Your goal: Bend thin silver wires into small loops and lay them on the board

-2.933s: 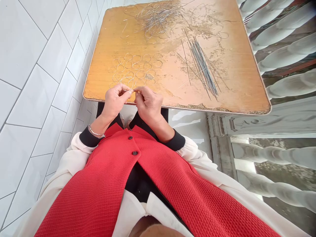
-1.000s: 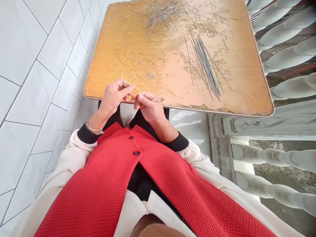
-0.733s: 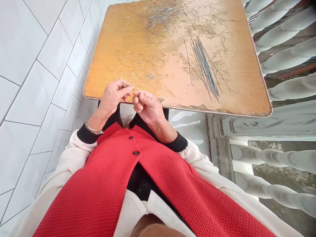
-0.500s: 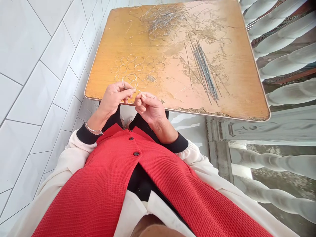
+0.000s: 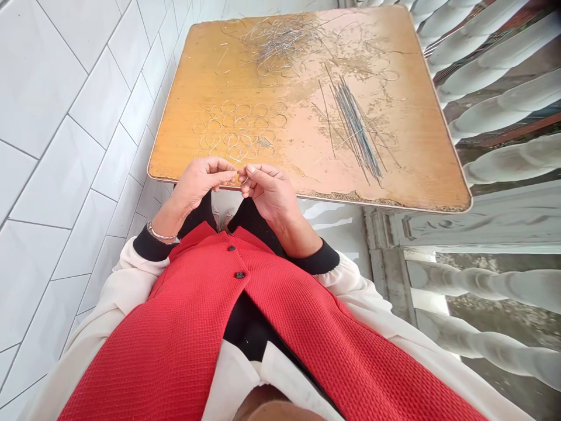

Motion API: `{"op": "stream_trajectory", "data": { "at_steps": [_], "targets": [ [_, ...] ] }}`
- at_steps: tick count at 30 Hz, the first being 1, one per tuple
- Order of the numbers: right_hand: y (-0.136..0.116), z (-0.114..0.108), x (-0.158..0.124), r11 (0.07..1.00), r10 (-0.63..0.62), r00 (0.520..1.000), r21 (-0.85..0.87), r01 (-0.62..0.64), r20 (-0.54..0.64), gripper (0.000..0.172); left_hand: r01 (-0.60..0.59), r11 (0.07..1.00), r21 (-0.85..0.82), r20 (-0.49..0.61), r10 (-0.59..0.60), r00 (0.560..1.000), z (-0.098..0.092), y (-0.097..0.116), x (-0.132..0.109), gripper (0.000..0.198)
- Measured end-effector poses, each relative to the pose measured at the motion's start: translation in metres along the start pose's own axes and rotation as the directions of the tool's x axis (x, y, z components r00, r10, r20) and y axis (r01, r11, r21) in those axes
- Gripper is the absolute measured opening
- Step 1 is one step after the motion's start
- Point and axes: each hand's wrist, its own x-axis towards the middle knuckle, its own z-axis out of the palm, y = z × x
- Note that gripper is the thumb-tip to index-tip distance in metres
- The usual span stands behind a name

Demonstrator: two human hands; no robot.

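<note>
Thin wire is located between the fingertips of both hands, above the near edge of the desk, toward its left part. Left hand: thumb and forefinger pressed together in a narrow pinch on the wire. Right hand: thumb and forefinger likewise pinched on it, remaining fingers curled beneath. The two sets of fingertips are close together; most of the wire is hidden by the fingers and its full shape cannot be determined.

Directly beyond the hands, a group of wire rings lies flat on the desk in loose rows, some overlapping. Near the right side of the group is a small pile of fine bits, too small to identify. Farther right, a bundle of grey rods lies at a slant, with several loose ones beside it and one pale straight strand running across toward it. At the far side, a tangled heap of wire is noted.

Desk condition: surface worn, with discoloured patches on the right half and chipping along the near edge. The left wrist carries a bracelet. The person wears a red garment over pale sleeves with black cuffs. A tiled wall stands to the left; a white balustrade stands to the right.
</note>
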Motion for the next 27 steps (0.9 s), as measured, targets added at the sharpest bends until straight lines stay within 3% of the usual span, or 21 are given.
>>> {"op": "stream_trajectory", "data": {
  "at_steps": [5, 13, 18, 27],
  "targets": [
    [-0.001, 0.000, -0.001, 1.000, -0.018, 0.999, -0.004, 0.018, -0.026, 0.036, 0.016, 1.000, -0.016, -0.022, -0.016, 1.000, 0.004, -0.004, 0.001, 0.019],
    [-0.002, 0.003, -0.004, 0.943, -0.227, 0.969, -0.272, 0.193, -0.098, 0.038, -0.032, 0.999, -0.024, -0.045, 0.031, 0.998, 0.008, -0.009, -0.002, 0.018],
    [0.002, 0.005, -0.005, 0.928, -0.282, 0.950, -0.291, 0.234, -0.136, 0.034, -0.021, 0.997, -0.071, -0.020, 0.020, 1.000, 0.012, -0.010, -0.002, 0.017],
    [-0.010, 0.003, -0.007, 0.970, -0.133, 0.991, -0.207, 0.128, -0.013, 0.043, 0.003, 1.000, 0.013, -0.065, -0.002, 0.998, 0.012, -0.008, -0.002, 0.017]
  ]
}}
